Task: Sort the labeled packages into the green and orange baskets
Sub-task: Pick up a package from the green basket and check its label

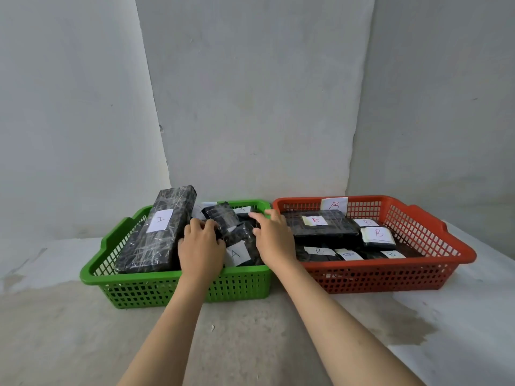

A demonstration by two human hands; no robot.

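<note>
Far left of both hands: green basket (pixel 98 274), standing on pale concrete floor (pixel 250 330), holding black-wrapped packages. Just left of the left hand: long package (pixel 156 235), labelled A, propped aslant with its far end lifted above the basket's back rim, near end down against the front wall.

Left hand (pixel 201 246), reaching over the basket's front rim, fingers curled down onto the small dark packages in the middle; grip itself hidden under the knuckles, so impossible to tell whether anything was actually held.

Between the two hands: small package (pixel 220 217) tilted up, another wrapped one just below it, and an A-labelled package (pixel 237 254) lying near the front wall, partly covered by both wrists.

Right hand (pixel 274 238), also over the green basket at its right end, fingers spread and bent loosely, fingertips near the back rim and the small packages; palm facing down, nothing plainly clasped.

Just right of the right hand: orange basket (pixel 418 277), touching or nearly touching the green one. Inside, a broad flat package (pixel 320 222) labelled B on top, a smaller B package (pixel 377 235) to its right, more white-labelled ones beneath toward the front. Paper tag (pixel 334 204) marked B fixed on the back wall. Beyond everything: grey plastered wall (pixel 250 93).
</note>
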